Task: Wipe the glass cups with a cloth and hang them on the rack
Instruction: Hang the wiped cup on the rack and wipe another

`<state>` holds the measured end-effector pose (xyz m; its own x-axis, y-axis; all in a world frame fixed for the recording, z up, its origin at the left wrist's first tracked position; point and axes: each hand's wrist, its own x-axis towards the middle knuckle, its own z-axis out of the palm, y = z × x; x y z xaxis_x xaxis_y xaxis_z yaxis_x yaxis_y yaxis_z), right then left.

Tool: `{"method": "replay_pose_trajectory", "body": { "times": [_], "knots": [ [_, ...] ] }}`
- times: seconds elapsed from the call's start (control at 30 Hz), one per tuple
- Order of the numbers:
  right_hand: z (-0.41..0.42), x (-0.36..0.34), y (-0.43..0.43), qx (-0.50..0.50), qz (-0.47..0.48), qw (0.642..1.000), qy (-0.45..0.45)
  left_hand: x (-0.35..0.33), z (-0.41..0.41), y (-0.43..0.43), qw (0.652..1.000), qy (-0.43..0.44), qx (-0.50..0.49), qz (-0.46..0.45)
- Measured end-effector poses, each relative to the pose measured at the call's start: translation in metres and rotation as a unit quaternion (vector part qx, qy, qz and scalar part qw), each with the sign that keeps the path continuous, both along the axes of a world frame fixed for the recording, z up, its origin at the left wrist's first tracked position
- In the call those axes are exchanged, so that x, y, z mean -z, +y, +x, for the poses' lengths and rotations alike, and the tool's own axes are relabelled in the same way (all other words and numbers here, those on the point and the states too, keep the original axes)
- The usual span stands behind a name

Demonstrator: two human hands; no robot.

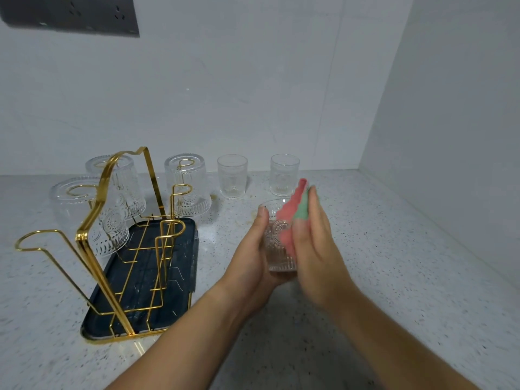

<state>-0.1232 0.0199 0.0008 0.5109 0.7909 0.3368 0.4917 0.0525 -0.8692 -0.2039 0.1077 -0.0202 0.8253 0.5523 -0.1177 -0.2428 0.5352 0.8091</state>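
Observation:
My left hand point(253, 249) grips a patterned glass cup point(277, 249) upright above the counter. My right hand point(315, 243) presses a pink and green cloth point(292, 215) flat against the cup's right side, fingers straight. The gold wire rack point(112, 235) stands at the left on a dark tray point(140, 294). Three cups hang upside down on its pegs: one at the front left point(81, 209), one behind it point(118, 178), and one on the right point(188, 184). Two more cups stand upright by the wall, one point(232, 175) left of the other point(284, 174).
The speckled counter point(394, 263) meets white walls at the back and on the right. A dark socket panel point(70, 15) is set in the wall at the upper left.

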Motion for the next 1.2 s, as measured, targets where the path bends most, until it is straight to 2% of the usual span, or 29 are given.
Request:
{"method": "replay_pose_trajectory", "body": {
  "times": [0.1,0.17,0.27,0.33,0.47,0.53,0.6,0.73,0.8,0.9,1.03,1.07,1.2],
  "knots": [
    [0.009,-0.006,0.01,-0.011,-0.002,0.997,0.074,-0.001,-0.001,-0.002,0.999,-0.012,-0.006,-0.029],
    [0.001,0.004,0.004,-0.04,-0.014,0.999,0.027,0.0,-0.004,0.001,0.999,-0.034,-0.002,-0.033],
    [-0.015,0.028,-0.014,-0.06,-0.027,0.995,-0.075,0.002,-0.003,0.006,0.999,-0.022,-0.023,-0.027],
    [-0.013,0.034,-0.021,-0.054,-0.026,0.995,-0.085,0.006,0.001,0.007,0.999,-0.013,-0.023,-0.02],
    [0.001,0.008,-0.006,-0.016,-0.005,1.0,0.01,0.002,0.003,-0.004,1.0,-0.019,0.008,0.007],
    [0.009,-0.005,0.005,0.012,-0.011,0.999,0.049,0.002,0.001,-0.005,1.0,-0.008,-0.003,-0.017],
    [0.009,-0.006,0.009,0.008,-0.026,0.999,0.023,0.0,-0.002,-0.004,1.0,-0.014,-0.011,-0.024],
    [-0.013,0.02,-0.008,-0.048,-0.048,0.994,-0.089,0.004,-0.003,0.007,0.998,-0.048,-0.033,-0.014],
    [-0.016,0.029,-0.018,-0.048,-0.054,0.989,-0.128,0.006,0.0,0.01,0.998,-0.036,-0.057,-0.015],
    [-0.007,0.02,-0.016,-0.052,-0.037,0.993,-0.1,0.003,-0.001,0.01,0.999,-0.034,-0.027,-0.011],
    [0.008,-0.009,0.002,-0.047,-0.001,0.996,0.078,0.001,-0.004,0.005,0.999,-0.035,-0.008,-0.033],
    [0.009,-0.011,0.006,-0.04,-0.001,0.995,0.093,0.0,-0.004,0.004,0.998,-0.037,-0.015,-0.04],
    [-0.01,0.004,0.001,-0.071,0.002,0.996,0.048,-0.003,-0.007,0.003,0.997,-0.055,-0.012,-0.046]
  ]
}}
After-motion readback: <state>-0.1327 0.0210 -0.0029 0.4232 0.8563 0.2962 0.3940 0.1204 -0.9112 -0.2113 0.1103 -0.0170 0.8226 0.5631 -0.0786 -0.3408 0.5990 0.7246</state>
